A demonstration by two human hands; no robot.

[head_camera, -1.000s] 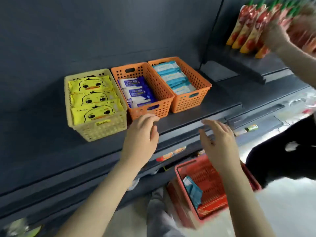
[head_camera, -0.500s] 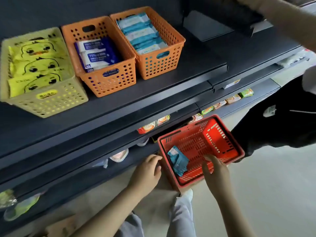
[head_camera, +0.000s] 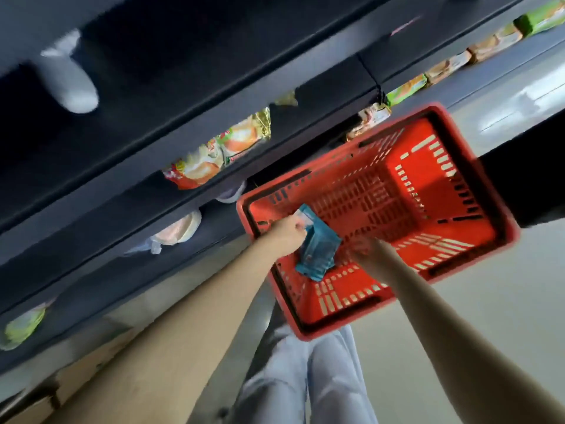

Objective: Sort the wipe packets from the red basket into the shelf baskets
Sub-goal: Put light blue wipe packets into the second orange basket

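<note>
Stage: late, as judged. One teal wipe packet (head_camera: pixel 319 254) is the only unsorted item to be seen, already in hand but not yet lifted clear. Carrying it to its place remains. The shelf baskets are out of view, so their contents cannot be counted. Item 1, far left to centre: dark shelving (head_camera: pixel 146 123) running diagonally, with blurred snack packets (head_camera: pixel 214 157) tucked under its edges in green, orange and pale wrappers; none belongs to the task. Item 2: left hand (head_camera: pixel 287 232), reaching over the near-left rim of the container, fingers curled round the upper end of the packet. Item 3: the packet itself, standing tilted inside the near-left corner, its lower end down by the mesh floor. Item 4: right hand (head_camera: pixel 365 250), just beside the packet and low in the same container; motion blur hides its fingers, so whether they are released or grasping anything cannot be told. Item 5: red basket (head_camera: pixel 504 231), slotted plastic, standing beside the shelving on the pale floor (head_camera: pixel 477 332); apart from the packet and the two hands, its interior shows only bare red mesh.
</note>
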